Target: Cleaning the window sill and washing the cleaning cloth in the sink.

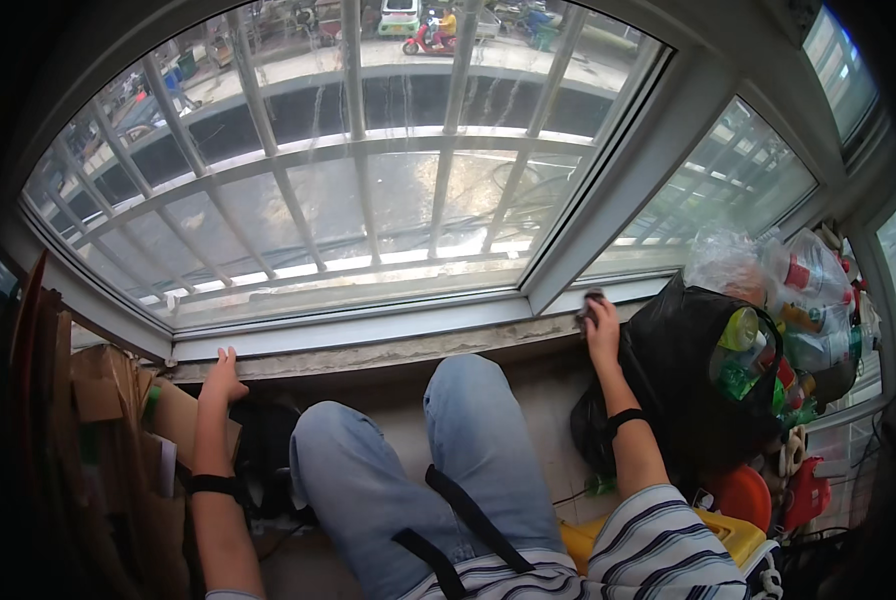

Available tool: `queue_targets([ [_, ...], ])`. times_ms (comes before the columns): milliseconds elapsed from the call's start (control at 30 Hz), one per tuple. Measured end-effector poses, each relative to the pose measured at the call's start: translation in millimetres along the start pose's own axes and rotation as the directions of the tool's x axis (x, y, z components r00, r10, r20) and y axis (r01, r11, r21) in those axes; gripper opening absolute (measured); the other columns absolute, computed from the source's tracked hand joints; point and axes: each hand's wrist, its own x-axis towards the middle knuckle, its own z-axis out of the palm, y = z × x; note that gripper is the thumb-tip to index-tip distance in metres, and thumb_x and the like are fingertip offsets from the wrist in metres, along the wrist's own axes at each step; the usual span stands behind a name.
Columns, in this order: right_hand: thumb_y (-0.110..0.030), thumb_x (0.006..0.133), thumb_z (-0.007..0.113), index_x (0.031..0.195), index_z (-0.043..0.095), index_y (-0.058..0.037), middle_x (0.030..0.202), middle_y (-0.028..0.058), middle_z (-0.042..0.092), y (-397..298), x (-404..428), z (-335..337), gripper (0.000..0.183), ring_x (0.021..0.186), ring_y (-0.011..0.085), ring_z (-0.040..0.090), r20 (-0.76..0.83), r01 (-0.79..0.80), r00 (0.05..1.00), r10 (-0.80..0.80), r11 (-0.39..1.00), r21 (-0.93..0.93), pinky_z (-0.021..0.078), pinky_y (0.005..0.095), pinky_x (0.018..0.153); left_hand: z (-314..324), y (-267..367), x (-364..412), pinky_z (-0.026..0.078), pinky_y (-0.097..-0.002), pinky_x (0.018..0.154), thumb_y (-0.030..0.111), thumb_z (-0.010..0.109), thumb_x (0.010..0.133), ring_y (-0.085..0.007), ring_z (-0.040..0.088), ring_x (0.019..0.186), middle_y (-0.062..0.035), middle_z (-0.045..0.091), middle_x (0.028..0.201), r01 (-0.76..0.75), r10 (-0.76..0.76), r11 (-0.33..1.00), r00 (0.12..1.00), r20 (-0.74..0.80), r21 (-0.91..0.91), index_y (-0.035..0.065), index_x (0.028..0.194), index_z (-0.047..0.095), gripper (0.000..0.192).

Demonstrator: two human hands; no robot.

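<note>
A wide glass window pane [388, 195] in a white frame [358, 319] fills the view ahead, with metal bars [354, 97] behind the glass. My left hand [225, 377] rests with its fingertips on the rough sill [298, 361] at the lower left of the frame and holds nothing that I can see. Over at the right, my right hand [602, 328] grips a dark crumpled cloth [590, 309] at the sill, just right of the thick frame post [605, 191]. The underside of the cloth is hidden.
A black plastic bag [669, 375] of empty bottles stands close beside my right arm, with clear bags of bottles [808, 300] behind it. Folded cardboard [103, 405] leans at the left. A red round item [742, 496] and a yellow plastic object [725, 532] lie at the lower right.
</note>
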Motion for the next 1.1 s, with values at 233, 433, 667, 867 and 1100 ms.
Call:
queue_targets([
  [233,0.004,0.064,0.055,0.088,0.051,-0.0027,0.086,0.0146,0.051,-69.4,-25.2,36.2,0.025,0.085,0.0313,0.05,-0.12,-0.033,0.992,0.044,0.995,0.092,0.0399,0.0353,0.075,-11.0,3.5,1.1,0.037,-0.0362,0.092,0.013,0.066,0.055,-0.0343,0.038,0.113,-0.0239,0.015,0.135,0.065,-0.069,0.996,0.995,0.065,0.064,0.0019,0.131,0.013,0.093],
  [433,0.005,0.066,0.049,0.082,0.053,-0.0024,0.084,0.0103,0.053,-85.2,-48.2,22.6,0.019,0.075,0.0232,0.052,0.161,0.028,0.983,-0.091,0.934,0.357,0.0414,0.0293,0.069,-10.7,1.1,9.2,0.037,-0.0357,0.093,0.017,0.07,0.052,-0.0343,0.037,0.115,-0.024,0.013,0.135,0.059,-0.064,0.997,0.992,0.105,0.05,0.0028,0.132,0.013,0.099],
  [667,0.009,0.072,0.04,0.103,0.046,-0.0018,0.102,0.0073,0.051,-54.0,-42.3,-13.2,0.033,0.094,0.0152,0.049,0.361,-0.46,0.844,0.397,0.19,0.867,0.0402,0.0265,0.081,-14.6,-2.0,5.0,0.037,-0.0353,0.092,0.017,0.071,0.052,-0.0343,0.037,0.115,-0.0231,0.013,0.135,0.026,-0.027,1.0,0.995,0.1,0.016,0.0044,0.132,0.012,0.1],
  [867,-0.002,0.075,0.04,0.116,0.038,-0.0027,0.117,0.0137,0.044,-74.8,-39.8,-26.6,0.041,0.11,0.0251,0.043,0.617,-0.541,0.76,0.204,-0.329,0.774,0.0341,0.0371,0.095,-14.9,4.7,-1.1,0.038,-0.0362,0.091,0.014,0.068,0.054,-0.0343,0.038,0.114,-0.0226,0.014,0.135,0.047,-0.051,0.998,0.994,0.095,0.035,0.0049,0.132,0.013,0.097],
  [1100,-0.013,0.083,0.042,0.12,0.036,-0.0015,0.117,0.0109,0.046,-143.3,-18.8,-16.1,0.039,0.112,0.0226,0.042,0.747,-0.674,0.665,-0.004,-0.434,0.597,0.0318,0.0369,0.096,-10.7,-1.6,0.2,0.038,-0.0365,0.091,0.016,0.069,0.054,-0.0348,0.039,0.113,-0.0223,0.014,0.136,0.063,-0.062,0.998,0.994,0.086,-0.012,0.0048,0.132,0.013,0.097],
])
